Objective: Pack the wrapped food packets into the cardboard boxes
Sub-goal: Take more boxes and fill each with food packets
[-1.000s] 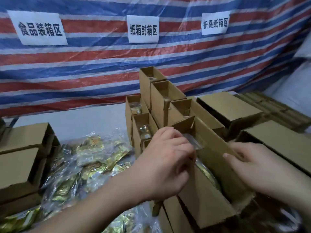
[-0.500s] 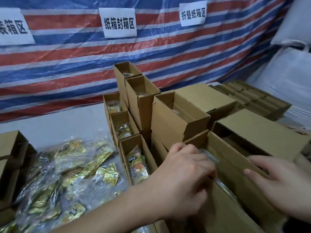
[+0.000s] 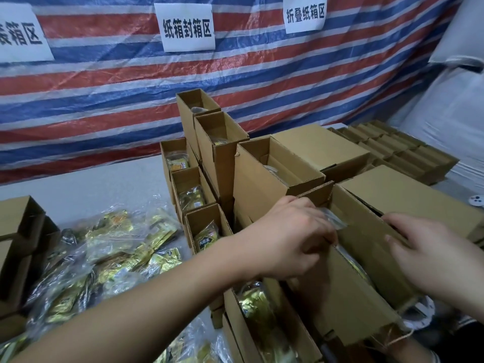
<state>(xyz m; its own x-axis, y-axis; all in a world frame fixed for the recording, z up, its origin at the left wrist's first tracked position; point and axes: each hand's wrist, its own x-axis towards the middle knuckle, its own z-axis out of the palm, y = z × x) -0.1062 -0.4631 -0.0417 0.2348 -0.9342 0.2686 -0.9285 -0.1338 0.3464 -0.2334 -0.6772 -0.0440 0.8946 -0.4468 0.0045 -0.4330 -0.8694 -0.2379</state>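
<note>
Packets in crinkled clear and gold film look light, soft and slippery, so a pinch at the sealed edge should serve better than a squeeze on the body. One such packet (image 3: 334, 222) is at the mouth of the near cardboard box (image 3: 351, 292), its clear top edge standing just above the rim. The left hand (image 3: 290, 237) has its grip curled over that edge, fingertips apparently pinching the film and pressing it down into the box. The right hand (image 3: 429, 255) lies with fingers fairly straight against the box's right wall, grip apart, steadying it.

The box is plain brown corrugated board, stiff, with raw fluted edges, and will likely hold its shape under light pressure. Left of it, a row of narrow open boxes (image 3: 190, 192) each shows a packet inside. A loose heap of packets (image 3: 104, 258) in shiny wrinkled bags lies on the pale table (image 3: 86, 189) at near left. Closed boxes (image 3: 319, 148) sit far right. A striped red, white and blue tarpaulin (image 3: 104, 95) with paper signs hangs behind.
</note>
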